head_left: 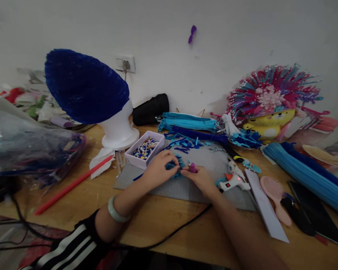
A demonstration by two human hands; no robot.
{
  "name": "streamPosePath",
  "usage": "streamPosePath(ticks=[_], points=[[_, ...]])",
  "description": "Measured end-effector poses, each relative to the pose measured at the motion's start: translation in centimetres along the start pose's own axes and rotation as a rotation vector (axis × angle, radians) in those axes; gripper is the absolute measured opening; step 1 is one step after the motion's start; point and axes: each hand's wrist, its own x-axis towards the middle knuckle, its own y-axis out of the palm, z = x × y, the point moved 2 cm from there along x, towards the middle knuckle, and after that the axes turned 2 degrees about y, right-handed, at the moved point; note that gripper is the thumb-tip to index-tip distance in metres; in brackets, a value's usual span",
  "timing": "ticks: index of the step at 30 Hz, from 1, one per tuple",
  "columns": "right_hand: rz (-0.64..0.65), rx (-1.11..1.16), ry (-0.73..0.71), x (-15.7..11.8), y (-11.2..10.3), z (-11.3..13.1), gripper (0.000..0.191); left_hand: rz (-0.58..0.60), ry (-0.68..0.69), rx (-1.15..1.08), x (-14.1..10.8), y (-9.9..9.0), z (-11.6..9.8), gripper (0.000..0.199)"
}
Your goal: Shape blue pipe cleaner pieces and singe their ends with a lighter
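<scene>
My left hand [161, 168] and my right hand [200, 178] meet over the grey mat [214, 159], fingertips pinched together. Between them is a small dark blue fuzzy piece, probably pipe cleaner, mostly hidden by the fingers. Just behind and below the fingertips shows a teal pipe-cleaner piece [181, 160]; I cannot tell whether the hands hold it too. A purple finger cover [192, 167] is on a finger of my right hand. Short blue pipe-cleaner cuttings [187, 143] are scattered beyond the hands. Beside my left hand stands a white box [135, 161] of mixed beads.
A white hot glue gun [234, 182] with a red light lies right of my right hand. A foam head [116, 129] wears a blue fuzzy headpiece [84, 86]. Pipe-cleaner bundles [190, 122], a pink hairbrush [274, 195], a red stick [73, 185] and a black cable [174, 237] lie around.
</scene>
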Motion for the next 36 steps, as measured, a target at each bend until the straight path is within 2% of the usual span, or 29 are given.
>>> streamPosePath(ticks=[4, 11, 13, 17, 21, 26, 31, 36], points=[[0.019, 0.060, -0.036, 0.0, -0.3, 0.1, 0.025, 0.023, -0.013, -0.013, 0.1, 0.0, 0.0, 0.009], [-0.067, 0.218, 0.032, -0.2, -0.3, 0.4, 0.039, 0.016, -0.073, -0.053, 0.1, -0.1, -0.2, 0.012], [-0.076, 0.333, 0.097, -0.2, -0.3, 0.6, 0.042, -0.012, -0.115, -0.075, 0.1, -0.1, -0.2, 0.011], [0.010, 0.459, 0.350, -0.3, -0.1, 0.6, 0.055, -0.074, -0.224, -0.136, 0.2, 0.0, -0.1, 0.009], [0.033, 0.409, 0.434, 0.0, 0.3, 0.5, 0.056, -0.102, -0.271, -0.196, 0.2, 0.2, -0.2, 0.007], [0.034, 0.340, 0.448, 0.3, 0.6, 0.1, 0.054, -0.081, -0.273, -0.251, 0.1, 0.6, -0.4, 0.008], [0.012, 0.310, 0.396, 0.3, 0.7, 0.1, 0.058, -0.058, -0.244, -0.225, 0.0, 0.9, -0.7, 0.010], [-0.010, 0.273, 0.456, -0.1, 0.8, 0.8, 0.058, -0.024, -0.228, -0.233, 0.1, 1.0, -0.9, 0.010]])
